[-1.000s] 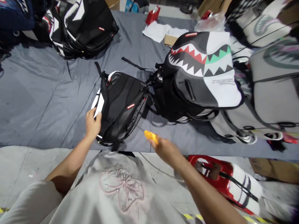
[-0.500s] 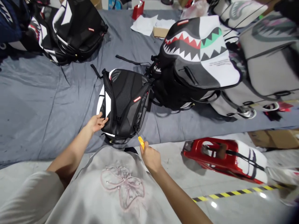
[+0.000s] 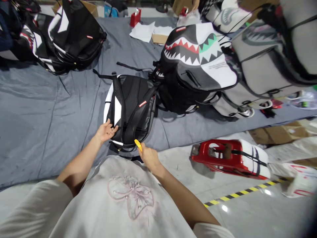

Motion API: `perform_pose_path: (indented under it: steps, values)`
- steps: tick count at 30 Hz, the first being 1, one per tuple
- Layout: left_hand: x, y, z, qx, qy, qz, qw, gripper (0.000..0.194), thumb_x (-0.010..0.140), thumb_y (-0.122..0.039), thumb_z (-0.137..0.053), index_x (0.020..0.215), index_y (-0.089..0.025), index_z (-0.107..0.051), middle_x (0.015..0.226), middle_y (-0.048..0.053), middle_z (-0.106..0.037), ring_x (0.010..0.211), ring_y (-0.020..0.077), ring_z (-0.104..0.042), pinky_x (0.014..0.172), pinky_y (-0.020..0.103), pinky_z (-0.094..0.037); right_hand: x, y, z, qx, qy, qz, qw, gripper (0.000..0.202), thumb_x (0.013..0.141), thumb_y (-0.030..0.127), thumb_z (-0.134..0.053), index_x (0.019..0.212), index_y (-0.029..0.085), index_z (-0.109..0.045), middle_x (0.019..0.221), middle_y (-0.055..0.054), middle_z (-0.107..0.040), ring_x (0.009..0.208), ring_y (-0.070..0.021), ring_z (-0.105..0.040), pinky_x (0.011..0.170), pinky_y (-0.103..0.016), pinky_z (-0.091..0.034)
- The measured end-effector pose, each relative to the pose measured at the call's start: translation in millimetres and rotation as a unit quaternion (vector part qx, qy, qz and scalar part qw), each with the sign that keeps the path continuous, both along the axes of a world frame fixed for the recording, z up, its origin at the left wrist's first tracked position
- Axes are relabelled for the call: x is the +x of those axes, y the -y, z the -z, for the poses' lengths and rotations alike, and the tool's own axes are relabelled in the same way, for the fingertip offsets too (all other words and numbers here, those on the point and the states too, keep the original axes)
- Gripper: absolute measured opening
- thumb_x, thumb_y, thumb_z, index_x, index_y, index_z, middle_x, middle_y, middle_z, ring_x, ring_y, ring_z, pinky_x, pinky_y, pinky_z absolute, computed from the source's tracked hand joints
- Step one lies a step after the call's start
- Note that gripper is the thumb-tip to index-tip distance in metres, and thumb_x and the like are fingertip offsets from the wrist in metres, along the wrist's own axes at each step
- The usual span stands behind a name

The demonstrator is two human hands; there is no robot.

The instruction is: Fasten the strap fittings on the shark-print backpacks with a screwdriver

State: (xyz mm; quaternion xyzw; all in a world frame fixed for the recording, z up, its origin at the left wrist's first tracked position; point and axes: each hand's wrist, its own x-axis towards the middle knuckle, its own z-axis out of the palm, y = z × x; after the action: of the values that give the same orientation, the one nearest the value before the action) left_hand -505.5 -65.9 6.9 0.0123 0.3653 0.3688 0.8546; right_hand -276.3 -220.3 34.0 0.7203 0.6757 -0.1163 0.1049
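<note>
A black backpack (image 3: 146, 124) with white side panels lies on the grey cloth, its straps and back panel facing up. My left hand (image 3: 106, 131) is open at its lower left edge, fingertips at the white part of a shoulder strap (image 3: 118, 110). Closed around a small yellow-handled tool (image 3: 138, 144), my right hand (image 3: 149, 158) is at the bag's bottom edge. The handle's end is by the lower end of the right strap (image 3: 135, 119); the tool's working tip cannot be made out.
A backpack with a shark-mouth print (image 3: 195, 56) stands close on the right, with grey bags (image 3: 262, 72) beyond. Black bags (image 3: 76, 39) are piled at the back left. Papers (image 3: 142, 32) and a red tape dispenser (image 3: 135, 18) lie behind. A red stool (image 3: 223, 155) stands on the floor.
My right hand has moved left and slightly up with the yellow-handled tool. The right strap now lies further left at its lower end. The view has shifted to the right.
</note>
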Motion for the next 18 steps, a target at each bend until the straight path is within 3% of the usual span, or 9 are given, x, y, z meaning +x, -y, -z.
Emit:
perform_pose_path:
  steps: [2, 7, 11, 14, 16, 18]
  values:
    - [-1.7, 2.6, 3.3, -0.001, 0.012, -0.001, 1.000, 0.026, 0.097, -0.043, -0.047, 0.097, -0.018, -0.051, 0.088, 0.006, -0.059, 0.076, 0.0155, -0.070, 0.041, 0.014, -0.045, 8.8, 3.6, 0.6, -0.001, 0.017, 0.013, 1.000, 0.028, 0.104, 0.040, -0.037, 0.115, 0.018, -0.049, 0.088, -0.010, -0.073, 0.080, -0.0229, -0.073, 0.062, -0.025, -0.042]
    - [-2.2, 10.5, 9.2, 0.011, 0.052, -0.001, 0.999, 0.051, 0.097, -0.056, -0.037, 0.072, -0.016, -0.055, 0.060, 0.003, -0.055, 0.054, 0.0116, -0.059, 0.042, 0.017, -0.044, 32.6, 16.3, 8.0, 0.007, 0.086, 0.126, 0.988, 0.025, 0.104, 0.035, -0.037, 0.113, 0.014, -0.047, 0.091, -0.012, -0.070, 0.081, -0.0227, -0.072, 0.060, -0.026, -0.041]
    - [-1.8, 10.5, 11.1, 0.018, 0.065, 0.006, 0.998, 0.056, 0.098, -0.057, -0.034, 0.069, -0.016, -0.060, 0.056, 0.005, -0.057, 0.051, 0.0134, -0.059, 0.041, 0.019, -0.044, 26.7, 10.7, 18.6, 0.020, 0.081, 0.124, 0.989, 0.026, 0.105, 0.035, -0.033, 0.113, 0.014, -0.046, 0.094, -0.013, -0.069, 0.081, -0.0209, -0.072, 0.060, -0.026, -0.040]
    - [-1.1, 11.3, 13.9, 0.032, 0.069, 0.009, 0.997, 0.052, 0.097, -0.054, -0.039, 0.072, -0.016, -0.064, 0.065, 0.010, -0.065, 0.073, 0.0239, -0.071, 0.042, 0.021, -0.046, 20.2, 2.9, 24.1, 0.032, 0.060, 0.120, 0.990, 0.026, 0.106, 0.036, -0.031, 0.111, 0.015, -0.046, 0.090, -0.011, -0.070, 0.080, -0.0204, -0.072, 0.059, -0.026, -0.039]
    - [0.6, 13.0, 16.6, 0.052, 0.079, 0.002, 0.996, 0.047, 0.095, -0.053, -0.047, 0.073, -0.016, -0.065, 0.069, 0.012, -0.067, 0.097, 0.0313, -0.071, 0.044, 0.021, -0.047, 20.1, -0.4, 25.5, 0.035, 0.049, 0.123, 0.991, 0.025, 0.105, 0.036, -0.033, 0.110, 0.015, -0.046, 0.085, -0.010, -0.070, 0.079, -0.0209, -0.072, 0.059, -0.025, -0.039]
    - [2.7, 14.7, 18.8, 0.065, 0.087, -0.011, 0.994, 0.044, 0.093, -0.053, -0.053, 0.073, -0.015, -0.065, 0.067, 0.011, -0.067, 0.106, 0.0330, -0.069, 0.044, 0.019, -0.046, 22.2, -1.5, 25.2, 0.036, 0.039, 0.125, 0.991, 0.025, 0.105, 0.037, -0.034, 0.110, 0.016, -0.047, 0.082, -0.009, -0.070, 0.078, -0.0209, -0.072, 0.059, -0.025, -0.040]
